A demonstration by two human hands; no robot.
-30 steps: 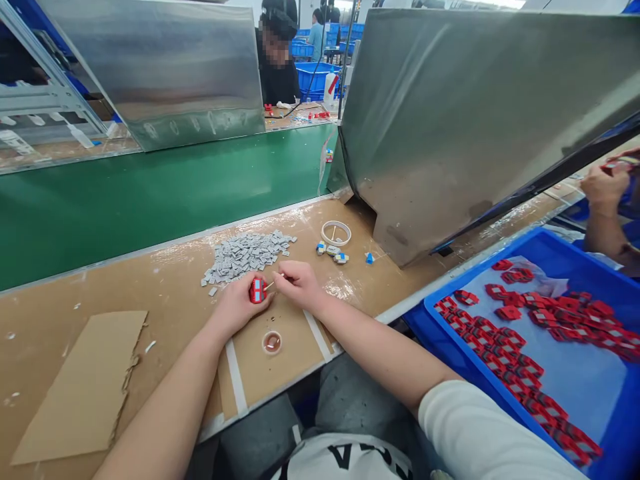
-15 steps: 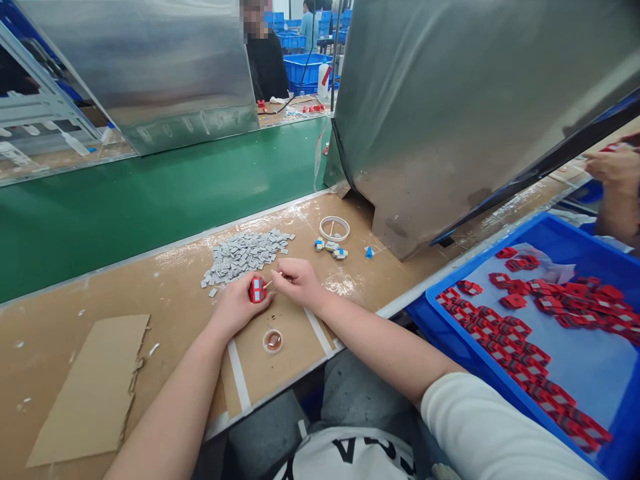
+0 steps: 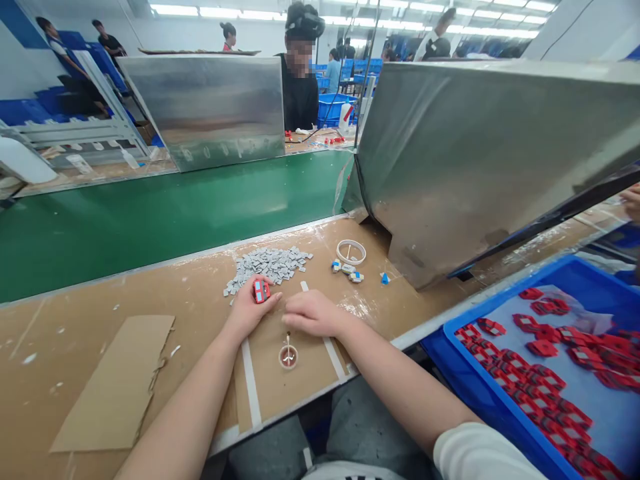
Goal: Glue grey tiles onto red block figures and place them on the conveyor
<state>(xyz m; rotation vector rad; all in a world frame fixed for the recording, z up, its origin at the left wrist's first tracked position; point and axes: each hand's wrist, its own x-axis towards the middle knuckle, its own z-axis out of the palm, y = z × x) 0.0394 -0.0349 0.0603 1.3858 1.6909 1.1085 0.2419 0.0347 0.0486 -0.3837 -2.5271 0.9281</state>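
Holding red pc (image 3: pixel 261 291) in L hand (image 3: pixel 245 310)

L fingers curl round red pc, in front of grey tile pile (image 3: pixel 273 263). R hand (image 3: pixel 314 313) is by upper end of stick (image 3: pixel 289 345) in cup (image 3: pixel 281 361), fingers bunched tog.; can't tell if pinching stick.

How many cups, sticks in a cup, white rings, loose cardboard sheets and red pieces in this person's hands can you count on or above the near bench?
Cup: 1
Stick: 1
White ring: 1
Loose cardboard sheet: 1
Red piece, in the left hand: 1
Total: 5
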